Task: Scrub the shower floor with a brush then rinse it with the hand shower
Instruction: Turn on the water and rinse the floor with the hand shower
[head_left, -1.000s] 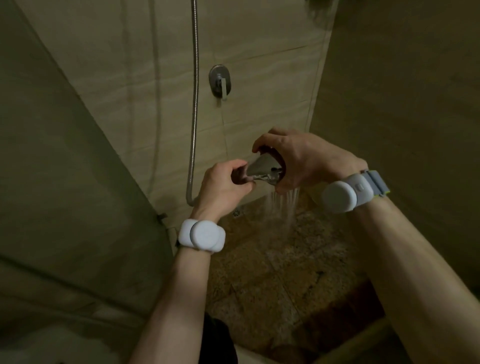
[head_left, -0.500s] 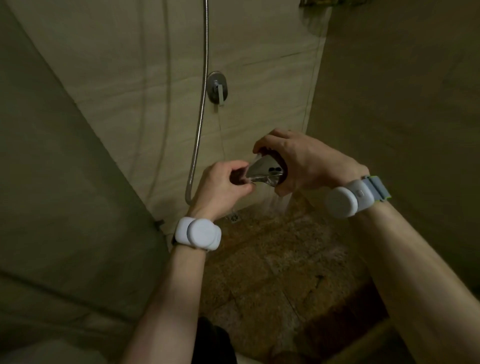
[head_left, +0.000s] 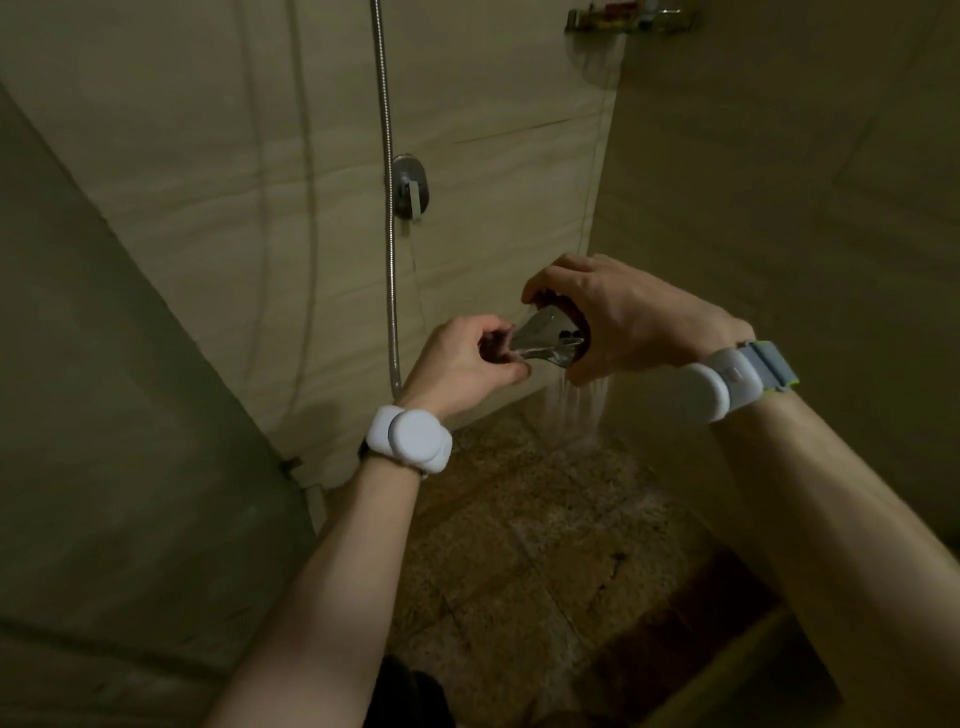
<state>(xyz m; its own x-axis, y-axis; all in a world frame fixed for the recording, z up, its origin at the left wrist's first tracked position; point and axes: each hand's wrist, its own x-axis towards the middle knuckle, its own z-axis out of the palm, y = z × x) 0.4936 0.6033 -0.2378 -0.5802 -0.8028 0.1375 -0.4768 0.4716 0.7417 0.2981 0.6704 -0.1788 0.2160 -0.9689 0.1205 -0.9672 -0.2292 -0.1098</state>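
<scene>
A chrome hand shower is held between both hands over the brown stone shower floor. My left hand grips its handle end with curled fingers. My right hand wraps over the round head from above. Water streams down from the head onto the far part of the floor. The metal hose hangs down the back wall and loops toward the handle. No brush is in view.
A chrome mixer lever is on the beige tiled back wall. A corner shelf with small items sits high up at the right. A glass or tiled panel closes the left side. A raised threshold borders the floor at lower right.
The view has tilted up, showing more wall and the corner shelf. Both hands keep hold of the hand shower. The spray was thinner half a second ago and is fuller now.
</scene>
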